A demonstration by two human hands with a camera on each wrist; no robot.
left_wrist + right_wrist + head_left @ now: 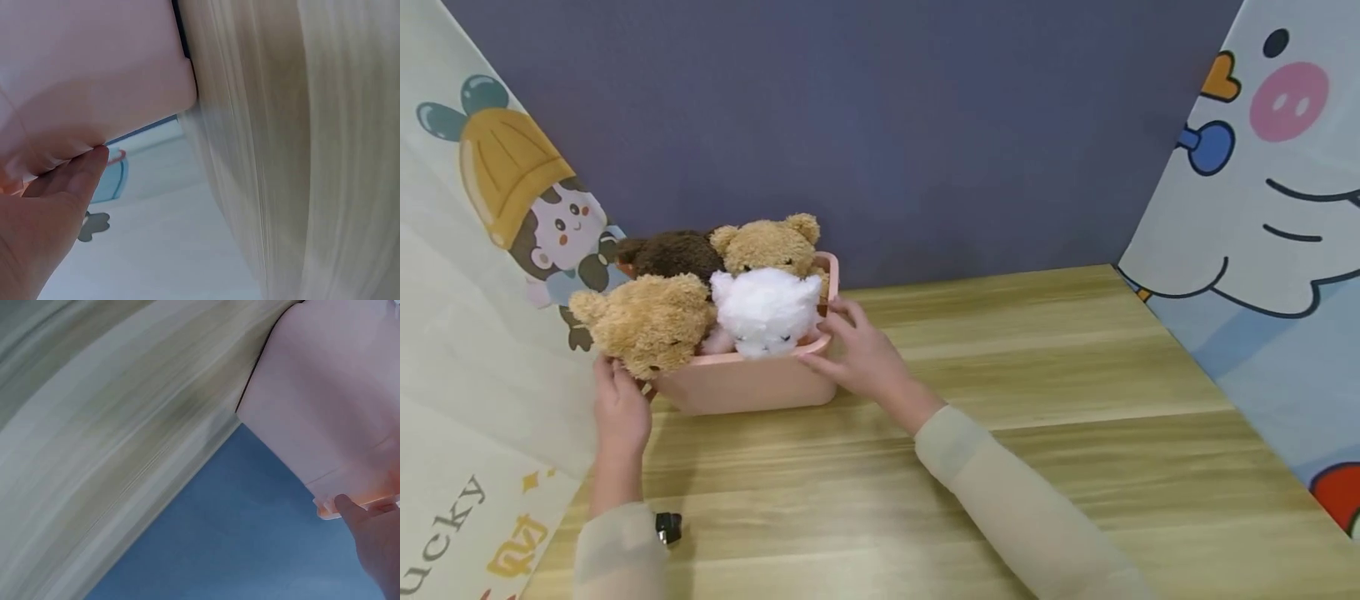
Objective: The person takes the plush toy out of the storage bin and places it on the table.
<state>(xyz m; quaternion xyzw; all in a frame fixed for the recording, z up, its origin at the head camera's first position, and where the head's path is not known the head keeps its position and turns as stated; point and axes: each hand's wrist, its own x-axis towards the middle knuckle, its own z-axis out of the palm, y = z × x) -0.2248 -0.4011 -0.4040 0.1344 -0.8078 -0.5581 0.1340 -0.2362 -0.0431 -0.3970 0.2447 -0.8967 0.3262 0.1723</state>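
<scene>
A pink plastic storage bin point(745, 387) stands at the back left of the wooden table, filled with plush toys. A tan teddy bear point(651, 321) leans over its front left corner, beside a white plush animal point(767, 308). Behind them are a dark brown plush toy point(679, 254) and a second tan teddy bear point(767, 246). My left hand point(623, 408) grips the bin's left end, partly under the front bear; its fingertips meet the wall in the left wrist view. At the right end, my right hand point(868, 354) holds the rim, thumb at the front corner.
The wood-grain tabletop point(1037, 350) stretches to the right and front. A dark blue-grey panel point(925, 142) rises behind the bin. Printed cartoon panels flank both sides, the left one point(490, 333) close to my left hand. A small black device point(667, 527) shows beside my left sleeve.
</scene>
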